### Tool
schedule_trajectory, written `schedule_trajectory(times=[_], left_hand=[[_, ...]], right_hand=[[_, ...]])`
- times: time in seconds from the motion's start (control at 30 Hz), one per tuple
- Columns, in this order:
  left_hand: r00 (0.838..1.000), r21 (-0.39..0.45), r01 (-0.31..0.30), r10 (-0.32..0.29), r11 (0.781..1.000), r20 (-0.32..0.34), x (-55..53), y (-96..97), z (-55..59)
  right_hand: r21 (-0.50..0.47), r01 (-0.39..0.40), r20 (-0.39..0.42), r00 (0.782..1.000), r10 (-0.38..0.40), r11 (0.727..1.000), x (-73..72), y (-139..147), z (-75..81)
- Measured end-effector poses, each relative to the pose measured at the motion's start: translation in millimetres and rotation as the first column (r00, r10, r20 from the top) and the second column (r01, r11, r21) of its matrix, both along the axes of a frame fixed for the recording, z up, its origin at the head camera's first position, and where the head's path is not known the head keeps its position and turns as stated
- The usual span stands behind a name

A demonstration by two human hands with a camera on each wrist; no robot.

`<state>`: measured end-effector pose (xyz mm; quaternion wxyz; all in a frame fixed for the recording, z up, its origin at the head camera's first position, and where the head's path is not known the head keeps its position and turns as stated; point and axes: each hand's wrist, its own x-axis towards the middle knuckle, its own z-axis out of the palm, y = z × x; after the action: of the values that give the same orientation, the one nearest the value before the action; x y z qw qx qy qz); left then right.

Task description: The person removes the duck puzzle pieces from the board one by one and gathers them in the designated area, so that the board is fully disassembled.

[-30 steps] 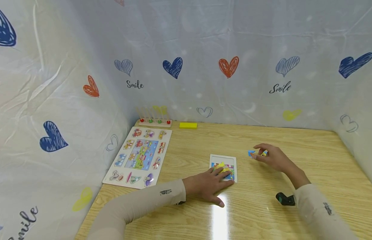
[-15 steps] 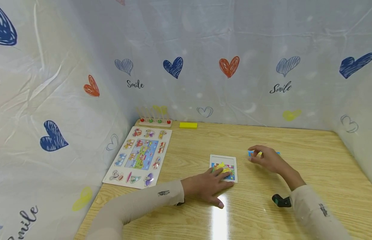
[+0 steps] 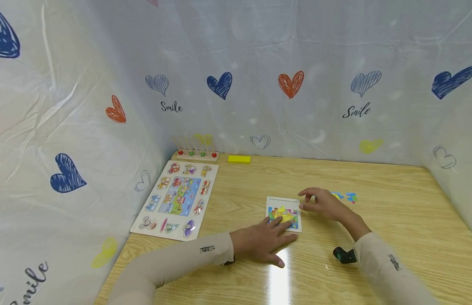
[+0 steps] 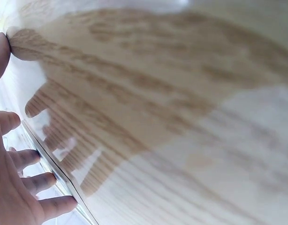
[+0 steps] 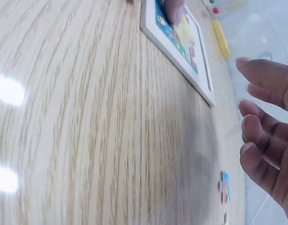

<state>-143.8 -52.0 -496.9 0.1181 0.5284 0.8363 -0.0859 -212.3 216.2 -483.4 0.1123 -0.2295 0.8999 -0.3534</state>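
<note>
Leftward from the loose pieces (image 3: 351,197), the right hand (image 3: 324,204) has come beside the tray (image 3: 277,202), its unfilled top within reach; fingertips apart, seemingly empty. Left hand (image 3: 261,242), spread, rests on the tray.

Jigsaw tray (image 3: 289,204) partly covered

In the head view, fingers of the left hand (image 3: 261,243) cover some of its lower half; the right hand (image 3: 325,205) partly hides a loose jigsaw piece (image 3: 336,195). Beige sleeves (image 3: 175,259) leave the bottom edge, their dark marks (image 3: 207,248) too small to read. Each wrist view crops its own hand.
</note>
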Motion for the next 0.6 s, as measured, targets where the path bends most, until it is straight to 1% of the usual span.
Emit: schedule_trajectory(times=[0.07, 0.17, 0.33, 0.5, 0.6], left_hand=[[1.000, -0.006, 0.004, -0.004, 1.000, -0.014, -0.3, 1.1, -1.3], [1.000, -0.012, 0.005, -0.005, 1.000, -0.013, -0.6, 1.1, -1.5], [1.000, -0.017, 0.001, -0.001, 1.000, 0.013, -1.0, 0.1, -0.7], [0.998, -0.020, -0.027, 0.028, 0.999, 0.057, -0.7, -0.5, 0.1], [0.997, -0.018, -0.039, 0.040, 0.999, 0.068, -0.3, -0.7, 0.6]], right_hand=[[-0.003, -0.031, 0.003, 1.000, 0.031, 1.000, -1.6, -6, -0.6], [0.007, -0.078, 0.002, 0.997, 0.078, 0.997, -4.3, -16, -1.7], [0.029, -0.139, -0.004, 0.990, 0.140, 0.990, -9.0, -30, -5.8], [0.047, -0.191, -0.010, 0.981, 0.192, 0.980, -13.1, -38, -11.9], [0.058, -0.213, -0.004, 0.977, 0.214, 0.975, -14.8, -41, -14.1]])
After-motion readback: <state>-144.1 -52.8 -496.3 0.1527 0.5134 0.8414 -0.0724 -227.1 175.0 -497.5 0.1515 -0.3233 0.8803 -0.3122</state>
